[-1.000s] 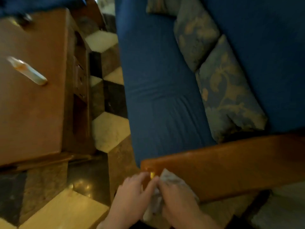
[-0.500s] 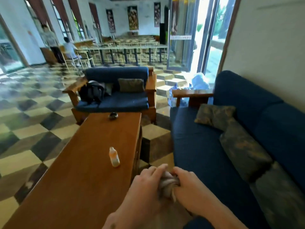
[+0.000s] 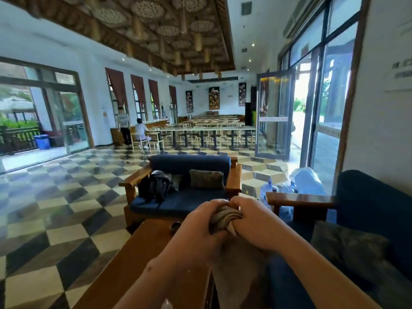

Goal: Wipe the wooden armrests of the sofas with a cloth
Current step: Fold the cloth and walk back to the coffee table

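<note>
My left hand [image 3: 198,221] and my right hand [image 3: 252,219] are raised together in front of me, both closed on a bunched grey cloth [image 3: 223,219] whose loose end hangs down between my forearms. A blue sofa [image 3: 365,210] runs along my right; its far wooden armrest [image 3: 298,198] lies just beyond my right hand. Across the floor stands a blue two-seat sofa [image 3: 189,197] with a wooden armrest on the left [image 3: 134,178] and on the right [image 3: 235,177].
A wooden coffee table [image 3: 138,259] sits below my left arm. A black bag [image 3: 156,186] and a cushion [image 3: 206,179] lie on the far sofa. Water jugs [image 3: 276,190] stand by the open glass door. Two people are far off by the dining tables.
My view has swung up from the near armrest to the whole hall. Both hands have lifted the cloth off the armrest and hold it bunched higher in front of me.
</note>
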Demonstrator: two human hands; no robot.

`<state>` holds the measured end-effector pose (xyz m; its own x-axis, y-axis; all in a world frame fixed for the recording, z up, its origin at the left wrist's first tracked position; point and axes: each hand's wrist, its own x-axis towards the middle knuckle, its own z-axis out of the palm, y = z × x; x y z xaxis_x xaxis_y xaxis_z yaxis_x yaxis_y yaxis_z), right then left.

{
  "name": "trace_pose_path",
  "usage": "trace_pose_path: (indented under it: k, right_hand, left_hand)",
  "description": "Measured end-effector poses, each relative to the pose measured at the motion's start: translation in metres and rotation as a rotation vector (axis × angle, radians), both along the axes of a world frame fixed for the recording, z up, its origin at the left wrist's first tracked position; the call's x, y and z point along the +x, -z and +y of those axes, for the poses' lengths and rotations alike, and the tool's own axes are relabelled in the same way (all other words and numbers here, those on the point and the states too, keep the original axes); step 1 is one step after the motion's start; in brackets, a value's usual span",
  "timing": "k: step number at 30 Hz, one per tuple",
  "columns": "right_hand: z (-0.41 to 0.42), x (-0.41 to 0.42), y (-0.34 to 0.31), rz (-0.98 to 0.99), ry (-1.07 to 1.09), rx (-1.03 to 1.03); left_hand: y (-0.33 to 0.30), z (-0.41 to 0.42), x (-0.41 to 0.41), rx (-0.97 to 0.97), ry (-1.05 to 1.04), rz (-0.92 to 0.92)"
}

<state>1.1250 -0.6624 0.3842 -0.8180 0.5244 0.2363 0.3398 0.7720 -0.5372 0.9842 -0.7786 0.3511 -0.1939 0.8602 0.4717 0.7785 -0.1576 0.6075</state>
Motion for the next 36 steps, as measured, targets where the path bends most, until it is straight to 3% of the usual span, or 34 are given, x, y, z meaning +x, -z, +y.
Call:
trace_pose_path:
  k: [7,14,17,26,32,36]
  right_hand:
    - [0.143,-0.068,-0.051,0.017,-0.186,0.069]
    - [0.266,-0.153,-0.071,0.073,-0.341,0.033]
    - [0.329,-0.191,-0.075,0.135,-0.362,-0.079]
    - [0.534,-0.301,-0.028,0.194,-0.402,-0.618]
    - [0.632,-0.365,0.004,0.475,-0.251,-0.847]
    - [0.711,-0.411,0.007,0.568,-0.188,-0.882]
  left_hand:
    - [-0.053,0.113,-0.058,0.023,-0.065,-0.076]
    - [-0.095,0.211,-0.137,-0.054,-0.182,0.054]
    - [-0.108,0.269,-0.180,-0.039,-0.190,0.052]
    - [-0.103,0.457,-0.319,0.238,-0.123,-0.433]
    - [-0.084,0.571,-0.391,0.136,-0.116,-0.411]
    - [-0.067,0.653,-0.435,0.036,-0.117,-0.395]
